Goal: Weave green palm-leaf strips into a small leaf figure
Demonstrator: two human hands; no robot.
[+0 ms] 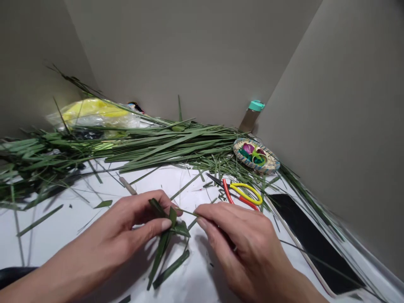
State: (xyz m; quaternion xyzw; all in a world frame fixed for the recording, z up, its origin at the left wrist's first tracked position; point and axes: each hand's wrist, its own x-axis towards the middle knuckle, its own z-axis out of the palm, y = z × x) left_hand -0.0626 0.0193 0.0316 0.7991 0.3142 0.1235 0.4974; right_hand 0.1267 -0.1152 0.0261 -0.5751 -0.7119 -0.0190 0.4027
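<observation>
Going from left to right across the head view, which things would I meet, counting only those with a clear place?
Yellow and clear plastic bag → folded green leaf strips in the left hand → scissors with red and yellow handles → smartphone.

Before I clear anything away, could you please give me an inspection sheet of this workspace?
Surface: white tabletop, strewn with leaf scraps.
Things in hand: folded leaf piece; narrow strip between the hands.
Hands: left hand, fingers pinching the piece; right hand, fingers pinching the strip.
Clutter: long green leaves, scissors, phone-like device, woven tray holding coloured bits, plastic bag.
Cables: nothing seen.
Surroundings: grey walls; bottle with turquoise lid near the right corner; dark object at lower left, unclear.
</observation>
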